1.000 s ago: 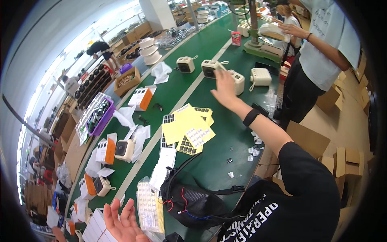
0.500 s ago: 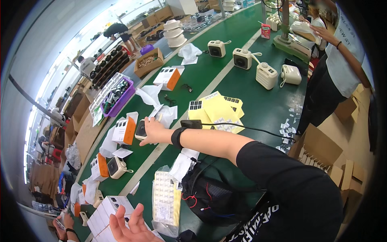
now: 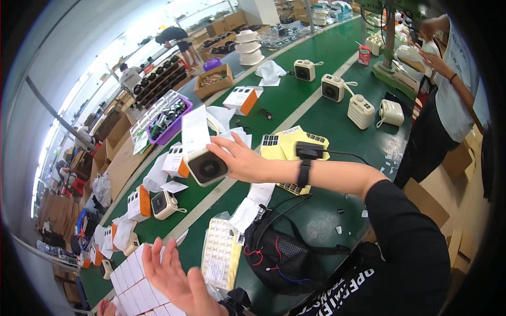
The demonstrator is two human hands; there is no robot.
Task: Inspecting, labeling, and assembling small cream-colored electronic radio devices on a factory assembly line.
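My right hand [image 3: 241, 159] grips a cream portable speaker [image 3: 208, 168] with a dark round front, raised above the green table. Fingers lie across its side and top. A white folded sheet [image 3: 195, 129] stands up behind the speaker's top; whether the same hand holds it I cannot tell. My left hand [image 3: 176, 279] is open, palm up with fingers spread, near the lower edge and holding nothing. Beside it are stacked white boxes [image 3: 129, 279] and a clear bag of pale stickers [image 3: 221, 253]. Another cream speaker [image 3: 164, 204] lies on the table beyond my left hand.
White-and-orange boxes [image 3: 138, 203] line the far table edge. Yellow sticker sheets [image 3: 287, 145] lie beyond my right forearm. A black mesh bag [image 3: 284, 253] sits near me. Several cream speakers [image 3: 361, 111] stand farther right. A person [image 3: 448, 79] stands at the right edge.
My right hand has lifted the speaker off the table and turned its dark front toward me. My left hand has come further into view, fingers still spread. The whole view has shifted somewhat.
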